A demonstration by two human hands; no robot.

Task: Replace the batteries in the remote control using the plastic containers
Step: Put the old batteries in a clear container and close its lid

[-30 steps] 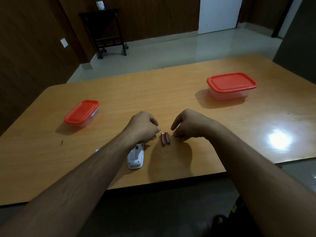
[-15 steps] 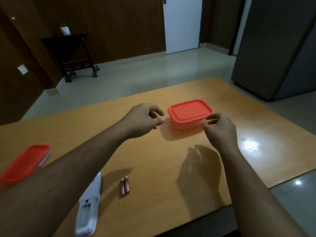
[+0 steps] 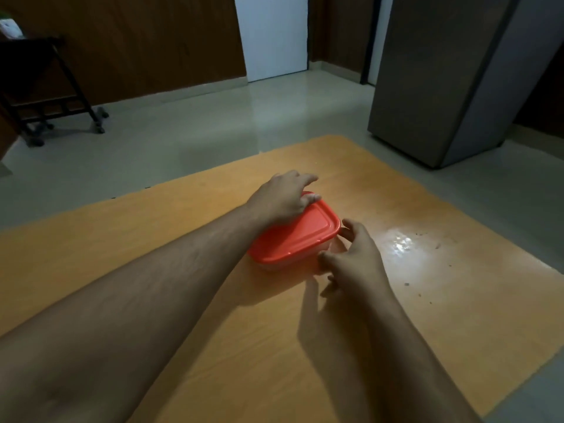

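Note:
A clear plastic container with a red lid stands on the wooden table at mid-frame. My left hand lies on the lid's far left part, its fingers reaching over the far edge and its thumb on the lid. My right hand is at the container's near right corner, thumb and index finger against the side just under the lid's rim. The remote control, the batteries and the other container are out of view.
The table's right edge and far edge run close behind the container. A tall grey cabinet stands on the floor at the right. A dark wheeled stand is at the far left, and a white door is behind.
The view has swung right, so the remote, batteries and left container have left the frame. Both hands have moved from above the table onto the red-lidded container.

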